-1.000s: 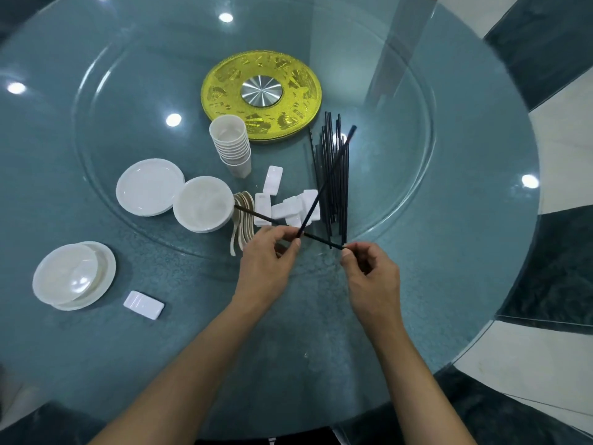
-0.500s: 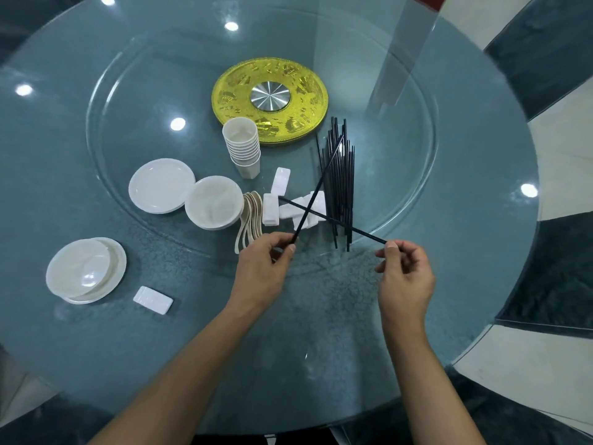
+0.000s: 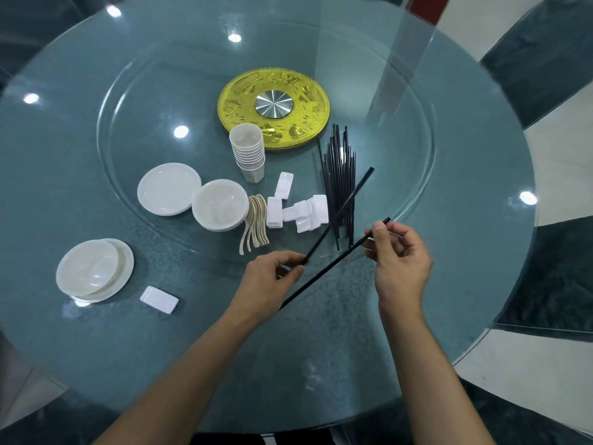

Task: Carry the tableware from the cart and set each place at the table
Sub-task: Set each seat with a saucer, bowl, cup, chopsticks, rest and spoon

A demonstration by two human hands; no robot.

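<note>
chopstick (image 3: 353, 195), slim black rod | left hand (image 3: 269, 277) pinches it | second chopstick (image 3: 321, 275) | right hand (image 3: 401, 261) pinches it

Bare-armed and bare-handed. Uncovered forearms (image 3: 199, 374) all the way from the near rim of the table (image 3: 321, 364) to the wrists. Over the table, left hand (image 3: 269, 277) and right hand (image 3: 401, 264) unadorned, nails cut short, right thumbnail plain.
</note>
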